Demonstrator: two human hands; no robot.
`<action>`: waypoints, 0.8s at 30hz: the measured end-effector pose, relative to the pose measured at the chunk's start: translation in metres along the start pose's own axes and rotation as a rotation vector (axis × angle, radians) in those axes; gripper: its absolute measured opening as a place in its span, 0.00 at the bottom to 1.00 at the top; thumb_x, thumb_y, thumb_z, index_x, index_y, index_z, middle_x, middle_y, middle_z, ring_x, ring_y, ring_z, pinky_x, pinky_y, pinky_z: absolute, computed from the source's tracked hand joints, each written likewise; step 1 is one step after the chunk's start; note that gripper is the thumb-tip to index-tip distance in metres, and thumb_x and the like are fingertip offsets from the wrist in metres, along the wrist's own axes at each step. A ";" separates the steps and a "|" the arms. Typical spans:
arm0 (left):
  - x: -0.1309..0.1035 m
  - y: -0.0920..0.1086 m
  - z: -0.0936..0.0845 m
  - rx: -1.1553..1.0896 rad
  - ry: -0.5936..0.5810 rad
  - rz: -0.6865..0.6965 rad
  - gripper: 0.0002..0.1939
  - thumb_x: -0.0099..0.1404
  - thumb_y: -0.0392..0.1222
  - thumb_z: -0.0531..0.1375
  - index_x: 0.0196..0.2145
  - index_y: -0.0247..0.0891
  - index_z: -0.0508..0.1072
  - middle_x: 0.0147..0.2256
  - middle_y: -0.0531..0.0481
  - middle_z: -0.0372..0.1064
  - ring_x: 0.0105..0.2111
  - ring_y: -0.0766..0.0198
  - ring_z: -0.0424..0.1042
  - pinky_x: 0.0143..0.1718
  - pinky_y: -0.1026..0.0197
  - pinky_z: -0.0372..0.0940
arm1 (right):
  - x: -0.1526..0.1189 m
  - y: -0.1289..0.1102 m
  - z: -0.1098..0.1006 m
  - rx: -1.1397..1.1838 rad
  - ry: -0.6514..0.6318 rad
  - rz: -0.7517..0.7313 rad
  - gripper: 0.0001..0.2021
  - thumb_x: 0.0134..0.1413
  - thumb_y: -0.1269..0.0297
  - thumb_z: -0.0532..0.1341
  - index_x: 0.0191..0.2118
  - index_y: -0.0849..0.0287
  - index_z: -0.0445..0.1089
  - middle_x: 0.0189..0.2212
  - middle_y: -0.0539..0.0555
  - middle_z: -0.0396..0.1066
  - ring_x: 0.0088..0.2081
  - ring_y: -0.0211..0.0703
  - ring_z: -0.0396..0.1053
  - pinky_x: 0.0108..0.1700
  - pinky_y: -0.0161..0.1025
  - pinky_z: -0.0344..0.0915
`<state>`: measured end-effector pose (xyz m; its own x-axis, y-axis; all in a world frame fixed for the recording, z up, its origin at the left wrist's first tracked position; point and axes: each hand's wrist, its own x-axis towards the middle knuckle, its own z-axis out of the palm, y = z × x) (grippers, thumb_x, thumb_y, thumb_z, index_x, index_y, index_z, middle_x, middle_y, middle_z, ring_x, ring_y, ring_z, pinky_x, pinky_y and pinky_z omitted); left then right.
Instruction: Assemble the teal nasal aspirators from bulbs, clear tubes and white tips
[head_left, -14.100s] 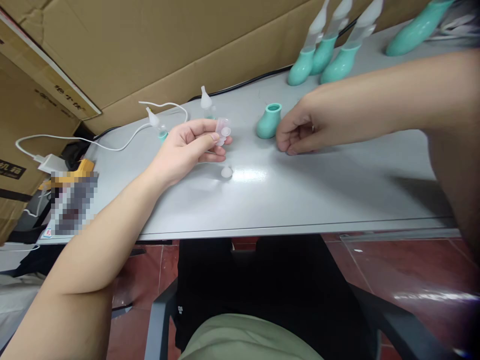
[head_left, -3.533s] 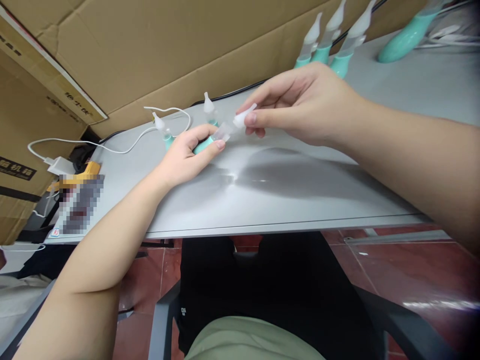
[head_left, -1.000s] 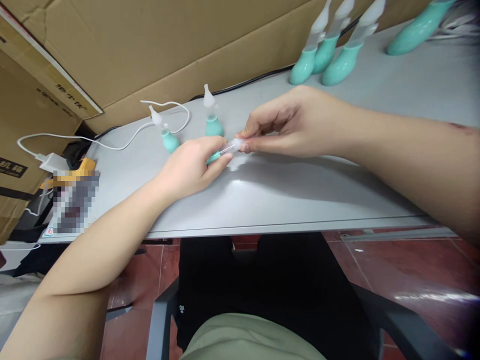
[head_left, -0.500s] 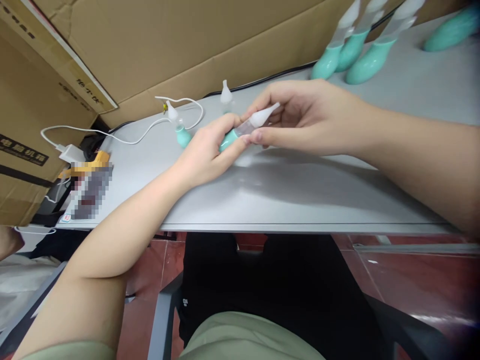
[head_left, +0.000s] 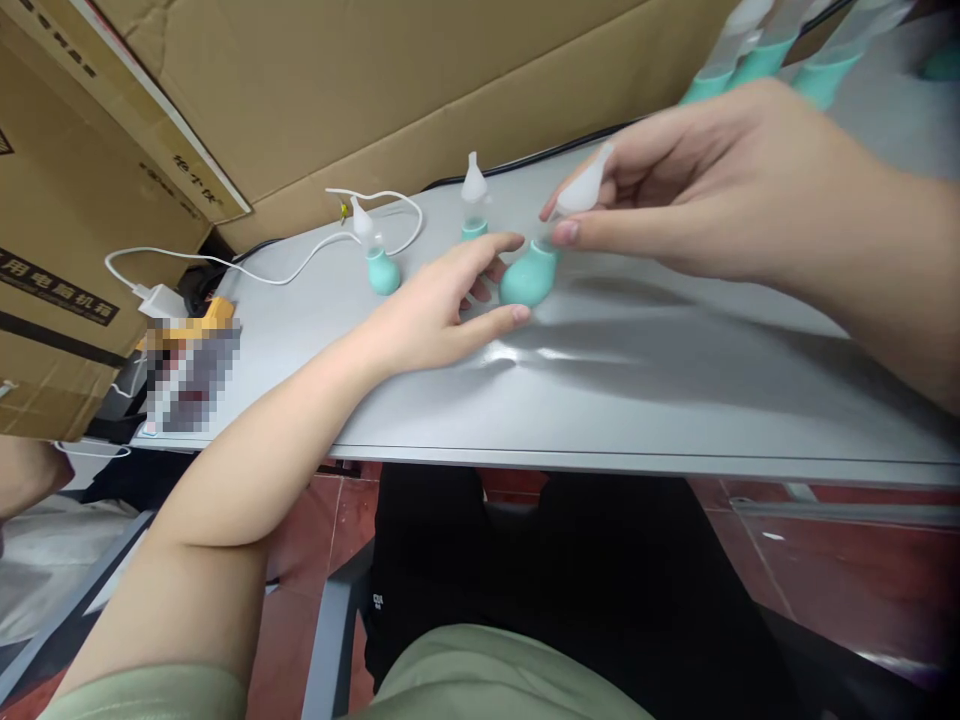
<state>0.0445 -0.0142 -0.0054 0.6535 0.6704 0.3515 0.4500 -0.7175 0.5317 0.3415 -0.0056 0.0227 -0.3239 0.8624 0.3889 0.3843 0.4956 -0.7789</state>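
A nasal aspirator with a teal bulb, clear neck and white tip (head_left: 529,277) is tilted above the grey table. My right hand (head_left: 697,185) pinches its clear neck between thumb and fingertips. Just left of the bulb, my left hand (head_left: 457,310) has its thumb and fingers spread apart and holds nothing. Behind the left hand stands a second aspirator (head_left: 474,190), its lower part partly hidden. Another one (head_left: 382,270) stands farther left, close to the left forearm.
Several more aspirators (head_left: 765,60) stand at the back right, partly behind my right hand. A white cable (head_left: 285,265) curls over the left of the table (head_left: 450,420). Cardboard (head_left: 375,80) lines the back, and a black cord (head_left: 525,160) runs along it. A yellow object (head_left: 217,315) lies at left.
My left hand has let go of the bulb and its fingers have opened. The right hand has drawn the aspirator up and to the right. The view has shifted slightly.
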 end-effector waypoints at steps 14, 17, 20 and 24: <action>-0.001 0.023 -0.007 0.010 -0.153 -0.121 0.13 0.79 0.40 0.71 0.56 0.34 0.90 0.34 0.54 0.80 0.30 0.66 0.70 0.40 0.55 0.67 | 0.028 0.010 0.008 -0.148 0.070 0.172 0.08 0.74 0.72 0.76 0.42 0.53 0.82 0.36 0.52 0.77 0.37 0.44 0.68 0.47 0.50 0.64; -0.001 0.022 -0.007 0.014 -0.175 -0.103 0.13 0.78 0.40 0.71 0.55 0.34 0.91 0.34 0.53 0.81 0.30 0.67 0.70 0.39 0.56 0.66 | 0.031 0.009 0.010 -0.172 -0.010 0.228 0.08 0.77 0.71 0.75 0.45 0.53 0.79 0.38 0.52 0.78 0.39 0.44 0.69 0.48 0.48 0.65; -0.001 0.022 -0.007 0.030 -0.188 -0.100 0.12 0.79 0.40 0.71 0.55 0.36 0.91 0.34 0.53 0.81 0.29 0.66 0.70 0.39 0.56 0.66 | 0.032 0.010 0.011 -0.213 -0.054 0.233 0.12 0.79 0.69 0.75 0.44 0.53 0.73 0.39 0.52 0.76 0.37 0.43 0.66 0.46 0.48 0.63; 0.000 0.024 -0.010 0.051 -0.194 -0.105 0.12 0.79 0.39 0.71 0.55 0.37 0.91 0.33 0.54 0.80 0.29 0.66 0.70 0.39 0.56 0.66 | 0.034 0.019 0.010 -0.340 -0.118 0.271 0.13 0.79 0.64 0.78 0.47 0.52 0.73 0.38 0.51 0.77 0.36 0.43 0.66 0.46 0.48 0.64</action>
<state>0.0489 -0.0297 0.0145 0.7042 0.6964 0.1384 0.5488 -0.6576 0.5161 0.3287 0.0322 0.0166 -0.2612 0.9578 0.1196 0.7247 0.2764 -0.6312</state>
